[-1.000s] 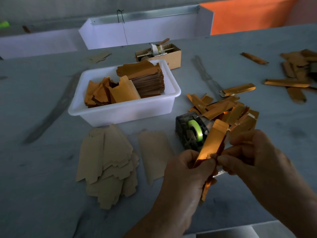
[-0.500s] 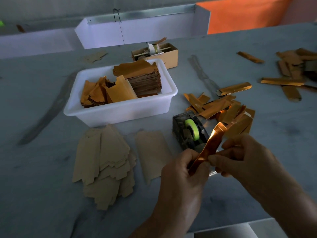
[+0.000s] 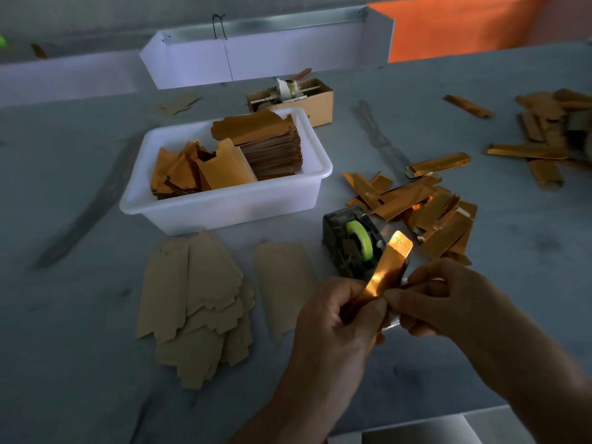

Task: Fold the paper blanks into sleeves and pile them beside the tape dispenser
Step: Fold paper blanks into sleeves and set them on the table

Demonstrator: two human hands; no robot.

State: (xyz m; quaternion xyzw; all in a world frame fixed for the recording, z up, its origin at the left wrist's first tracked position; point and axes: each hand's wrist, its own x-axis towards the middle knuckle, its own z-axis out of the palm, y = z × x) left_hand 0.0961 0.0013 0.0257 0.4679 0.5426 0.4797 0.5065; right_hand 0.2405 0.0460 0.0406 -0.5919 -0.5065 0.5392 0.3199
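Gold foil sleeve [image 3: 386, 274] pinched from both sides: left hand [image 3: 333, 318] gripping the lower end, right hand [image 3: 439, 296] pressing the edge. Narrower and more creased than a second ago, curling where once flat, so folding nearly done. Just behind, tape dispenser [image 3: 350, 243]; beside it, toward the table's right edge, pile of sleeves [image 3: 426, 209]. Unfolded blanks [image 3: 195, 302] near the left front corner.
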